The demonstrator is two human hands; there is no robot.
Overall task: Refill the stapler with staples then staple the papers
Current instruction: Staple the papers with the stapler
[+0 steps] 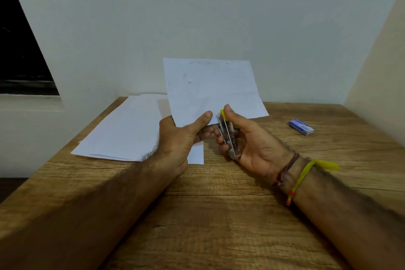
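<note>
My left hand (179, 138) pinches the lower corner of a set of white papers (210, 87), holding them upright above the wooden table (219, 215). My right hand (247, 140) grips a small metal stapler (229, 133) with a yellow tip, thumb on top. The stapler's jaws sit at the papers' lower corner, right beside my left thumb. A small blue staple box (301, 127) lies on the table to the right.
A spread stack of white sheets (122, 131) lies on the table's left side, reaching its left edge. A wall stands close behind the table and another on the right. A dark window is at far left.
</note>
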